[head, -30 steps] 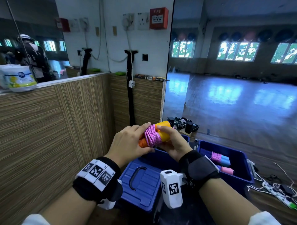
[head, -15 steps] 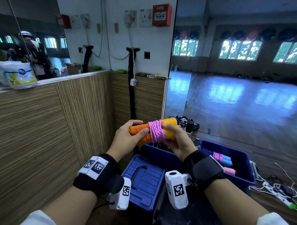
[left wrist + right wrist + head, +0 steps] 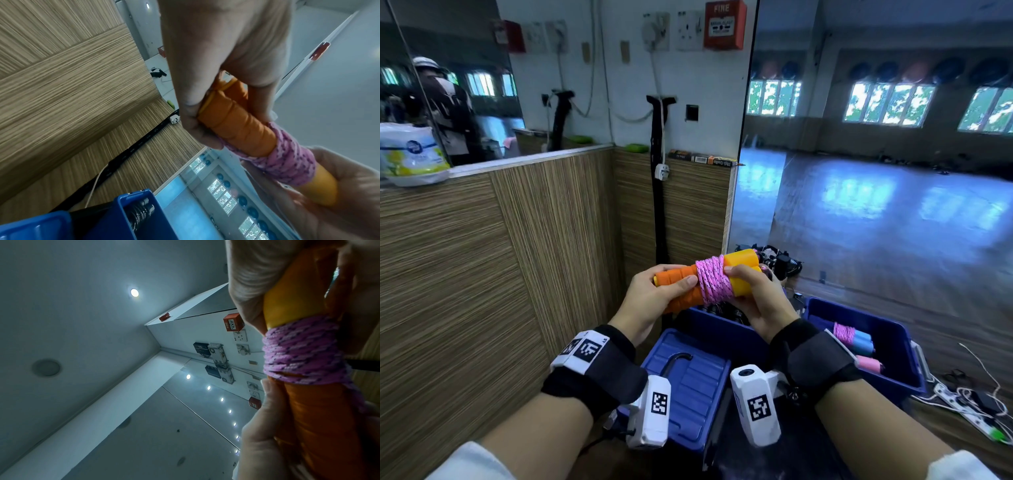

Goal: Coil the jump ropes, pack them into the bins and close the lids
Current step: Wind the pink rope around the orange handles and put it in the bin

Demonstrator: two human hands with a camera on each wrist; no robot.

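I hold a coiled jump rope (image 3: pixel 710 281) at chest height: two orange handles side by side with pink cord wound round their middle. My left hand (image 3: pixel 654 294) grips the orange grip-taped ends (image 3: pixel 236 123). My right hand (image 3: pixel 753 294) grips the yellow-orange ends (image 3: pixel 281 305) beside the pink winding (image 3: pixel 298 350). Below, an open blue bin (image 3: pixel 887 346) holds coiled ropes with blue and pink handles (image 3: pixel 859 342). A second blue bin (image 3: pixel 722 329) with dark ropes inside sits behind a blue lid (image 3: pixel 688 387).
Wood-panelled walls (image 3: pixel 500 274) close in the left side and corner. A mirror (image 3: pixel 876 171) stands at the right. A black pole (image 3: pixel 659 192) leans in the corner. A power strip with cables (image 3: pixel 969 411) lies on the floor at far right.
Both hands have lifted the bundle a little and turned it more level, so the orange ends now point left. My left hand slid out along the handles, away from the winding.
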